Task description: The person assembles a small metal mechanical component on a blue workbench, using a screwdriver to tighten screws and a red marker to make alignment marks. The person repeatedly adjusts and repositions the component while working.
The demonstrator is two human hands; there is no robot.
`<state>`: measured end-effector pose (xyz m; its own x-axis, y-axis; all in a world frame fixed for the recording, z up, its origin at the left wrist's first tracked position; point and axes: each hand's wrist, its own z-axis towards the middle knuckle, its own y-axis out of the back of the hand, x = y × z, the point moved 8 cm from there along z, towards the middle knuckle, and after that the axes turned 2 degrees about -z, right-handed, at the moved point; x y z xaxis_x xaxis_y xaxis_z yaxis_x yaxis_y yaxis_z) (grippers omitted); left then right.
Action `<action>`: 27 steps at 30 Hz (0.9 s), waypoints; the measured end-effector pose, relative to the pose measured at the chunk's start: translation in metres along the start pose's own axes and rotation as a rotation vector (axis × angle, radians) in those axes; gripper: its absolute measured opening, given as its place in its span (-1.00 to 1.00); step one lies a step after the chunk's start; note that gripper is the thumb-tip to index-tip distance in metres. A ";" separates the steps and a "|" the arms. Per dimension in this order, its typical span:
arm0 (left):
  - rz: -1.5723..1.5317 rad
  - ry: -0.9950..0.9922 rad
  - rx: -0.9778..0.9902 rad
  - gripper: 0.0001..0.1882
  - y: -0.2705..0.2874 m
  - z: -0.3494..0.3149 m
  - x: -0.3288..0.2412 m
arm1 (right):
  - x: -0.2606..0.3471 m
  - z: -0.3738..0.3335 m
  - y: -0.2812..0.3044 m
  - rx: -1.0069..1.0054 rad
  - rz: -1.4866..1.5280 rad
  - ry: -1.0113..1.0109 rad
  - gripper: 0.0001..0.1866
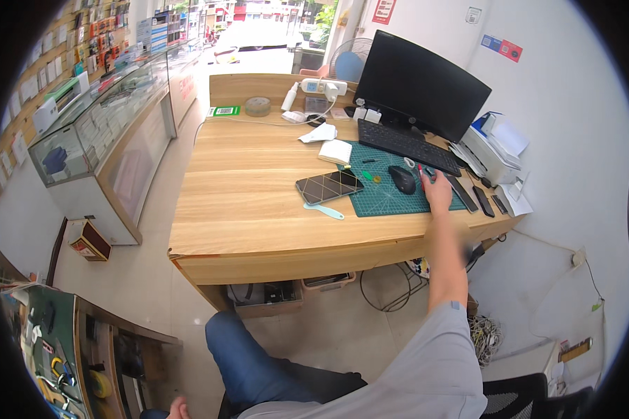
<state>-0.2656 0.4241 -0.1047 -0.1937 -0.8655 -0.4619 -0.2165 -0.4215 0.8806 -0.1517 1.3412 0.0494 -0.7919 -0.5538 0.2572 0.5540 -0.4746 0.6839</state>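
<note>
**R hand at slim red item, R part of mat**

Obs.: R hand (437,187) down on green mat (391,202), at slim red item (421,179), w/ fingers bent round or over it. Firm grip vs. mere touch: can't tell at this size. L hand (179,407) low at bottom edge, well apart from desk (237,167), mostly cut off; full or bare, can't tell. Red item btwn R hand and black mouse (402,179), close to both.

Dark phone-like slab (328,187) at mat's L edge, partly on bare wood; pale-blue flat tool (323,211) just beside, on near side.

Technique (judgement): prob. securing red item now. Pinch approx. mid-length, thumb opp. fingers. Check ends for edge or point before tightening. Lift straight up, no dragging; clear mouse on L, slim dark bar (465,197) on R. Mind small green piece (365,175) on mat: easy to sweep off w/ loose forearm. Keep wrist high, elbow relaxed.
</note>
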 end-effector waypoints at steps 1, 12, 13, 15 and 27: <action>-0.085 0.034 -0.036 -0.67 0.001 -0.002 -0.003 | 0.003 0.002 -0.012 0.066 -0.072 0.016 -0.57; 0.000 -0.139 -0.033 -0.50 -0.004 -0.025 0.028 | 0.176 -0.060 0.099 -0.202 0.615 0.296 -0.78; -0.040 -0.209 -0.208 -0.57 0.009 -0.019 0.011 | 0.229 -0.087 0.118 -0.038 0.670 0.400 -0.78; -0.155 -0.196 -0.235 -0.31 0.037 -0.014 -0.004 | 0.314 -0.155 0.142 0.281 0.811 0.521 -0.78; -0.140 -0.412 -0.534 -0.68 0.137 -0.155 0.026 | 0.553 -0.582 0.352 2.214 1.236 1.149 -0.68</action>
<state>-0.1518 0.3024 0.0203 -0.5695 -0.6640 -0.4845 0.2146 -0.6891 0.6921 -0.2454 0.4693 0.0351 0.0716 -0.1659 0.9835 -0.8793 0.4549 0.1408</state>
